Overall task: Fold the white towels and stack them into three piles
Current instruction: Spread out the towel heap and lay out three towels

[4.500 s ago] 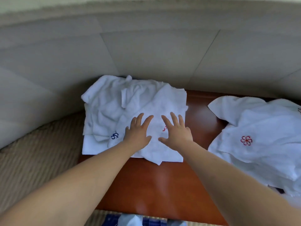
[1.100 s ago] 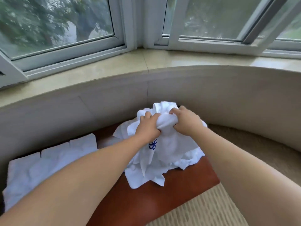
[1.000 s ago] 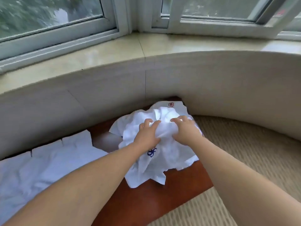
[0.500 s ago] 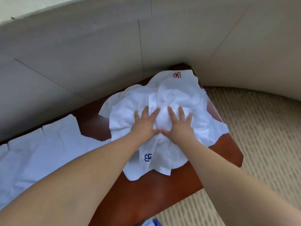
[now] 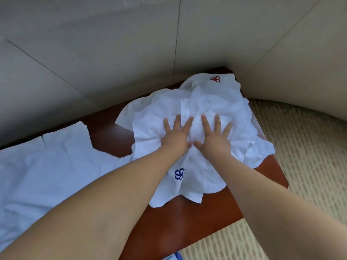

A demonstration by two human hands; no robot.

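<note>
Pressing flat, my left hand (image 5: 175, 136) and right hand (image 5: 214, 137) rest spread-fingered on the crumpled towel pile (image 5: 210, 107). I grip nothing. Flatter towels (image 5: 47, 166) lie at nine o'clock.

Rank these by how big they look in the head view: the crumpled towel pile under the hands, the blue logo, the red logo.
1. crumpled towel pile, by far the largest.
2. blue logo.
3. red logo, which looks smaller, though it lies farther from the camera, so true sizes may match.

Bare table (image 5: 187, 218) strip between towel heap (image 5: 206, 109) and flat towels (image 5: 47, 166); wall (image 5: 131, 53) blocks behind.
</note>
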